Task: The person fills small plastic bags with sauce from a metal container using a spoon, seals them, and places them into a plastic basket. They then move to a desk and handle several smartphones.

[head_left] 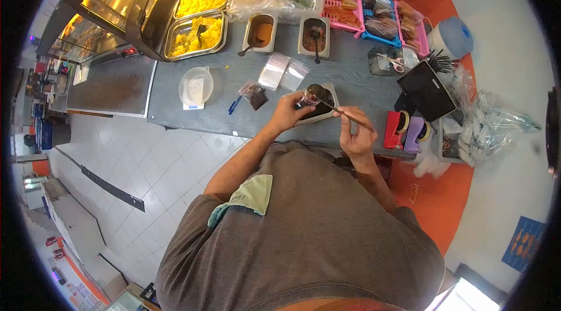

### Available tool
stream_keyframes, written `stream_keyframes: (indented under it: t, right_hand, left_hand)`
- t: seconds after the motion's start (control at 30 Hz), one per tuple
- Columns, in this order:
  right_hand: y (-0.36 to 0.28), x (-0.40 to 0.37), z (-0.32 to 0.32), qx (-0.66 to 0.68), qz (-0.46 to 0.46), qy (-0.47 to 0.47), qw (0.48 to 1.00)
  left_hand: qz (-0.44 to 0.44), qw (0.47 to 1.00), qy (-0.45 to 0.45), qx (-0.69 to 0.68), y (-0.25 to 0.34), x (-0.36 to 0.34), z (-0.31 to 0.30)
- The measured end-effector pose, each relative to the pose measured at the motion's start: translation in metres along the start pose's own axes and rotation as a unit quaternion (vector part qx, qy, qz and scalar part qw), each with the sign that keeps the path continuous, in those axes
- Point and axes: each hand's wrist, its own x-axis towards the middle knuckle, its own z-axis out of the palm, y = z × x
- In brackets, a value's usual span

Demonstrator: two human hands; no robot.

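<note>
My right hand [357, 131] grips the handle of a ladle [339, 112], its bowl tilted over a small clear plastic bag [305, 101]. My left hand [286, 111] pinches that bag by its side. Directly below both is a metal container [331, 113] of dark sauce, partly hidden by my hands. Ahead of my left hand lie stacks of flat clear bags [273, 71]. To its left rest a small filled bag of dark sauce [253, 95] and a blue pen [234, 105].
A white scale with a clear round tub [196, 87] stands at left. Along the back are trays of yellow food [196, 35], two sauce containers [260, 33] with ladles, and coloured baskets [342, 7] of packets. Tape dispensers [414, 134] and a dark tablet [426, 90] stand at right.
</note>
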Motion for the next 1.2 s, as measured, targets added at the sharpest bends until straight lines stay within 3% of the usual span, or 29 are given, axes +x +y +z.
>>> stream_keyframes:
  t: [0.1,0.17,0.2,0.27,0.3,0.37,0.43,0.47,0.5,0.53,0.63,0.7,0.77,0.83,0.93,1.1,1.17,1.2]
  right_hand:
    - [0.004,-0.001,0.0,-0.051,0.012,-0.028,0.998]
    - [0.003,-0.007,0.0,-0.024,0.123,0.014,0.992]
    - [0.001,-0.007,0.0,-0.023,0.126,0.013,0.992]
    - [0.002,0.0,-0.001,0.034,0.281,0.122,0.951]
    - [0.007,0.002,-0.002,0.035,0.281,0.12,0.952]
    - [0.024,-0.003,-0.011,0.107,0.359,0.243,0.895]
    - [0.046,-0.019,-0.02,0.115,0.38,0.239,0.886]
    - [0.059,-0.029,-0.022,0.107,0.447,0.16,0.873]
    - [0.071,-0.041,-0.024,0.099,0.51,0.078,0.851]
    - [0.081,-0.055,-0.023,0.101,0.512,0.077,0.849]
    - [0.105,-0.085,-0.022,0.15,0.572,0.014,0.806]
    - [0.111,-0.095,-0.023,0.079,0.617,0.029,0.783]
    - [0.098,-0.08,-0.021,0.034,0.604,0.077,0.793]
    - [0.096,-0.078,-0.011,-0.074,0.537,0.241,0.805]
    - [0.125,-0.092,-0.028,-0.111,0.492,0.295,0.812]
    - [0.096,-0.053,-0.004,-0.092,0.495,0.332,0.798]
    - [0.092,-0.051,0.007,-0.093,0.487,0.335,0.801]
    - [0.088,-0.052,0.013,-0.1,0.473,0.327,0.812]
  left_hand:
    - [0.029,1.0,0.005,0.008,-0.009,-0.003,0.003]
    - [0.033,0.999,0.007,0.009,-0.009,-0.005,0.001]
    - [-0.004,1.0,-0.006,0.007,-0.001,-0.007,-0.002]
    - [-0.038,0.999,-0.018,0.005,0.001,-0.006,-0.003]
    - [-0.042,0.998,-0.013,-0.035,-0.006,-0.007,-0.003]
    - [-0.05,0.996,-0.005,-0.076,-0.012,-0.013,-0.005]
    - [-0.093,0.972,0.028,-0.216,-0.014,-0.017,-0.01]
    - [-0.093,0.972,0.031,-0.215,-0.017,-0.018,-0.016]
    - [-0.031,0.99,0.065,-0.121,-0.021,-0.02,-0.025]
    - [0.03,0.994,0.098,-0.025,-0.024,-0.025,-0.034]
    - [-0.034,0.982,0.168,-0.076,-0.007,-0.039,-0.066]
    - [-0.074,0.975,0.206,-0.02,-0.026,-0.044,-0.098]
    - [-0.071,0.951,0.29,0.084,-0.033,-0.054,-0.135]
    - [-0.062,0.942,0.316,0.096,-0.057,-0.06,-0.176]
    - [-0.08,0.921,0.365,0.113,-0.079,-0.07,-0.226]
    - [-0.132,0.867,0.43,0.214,-0.121,-0.082,-0.281]
    - [-0.119,0.867,0.45,0.179,-0.133,-0.083,-0.291]
    - [-0.14,0.84,0.449,0.269,-0.134,-0.084,-0.294]
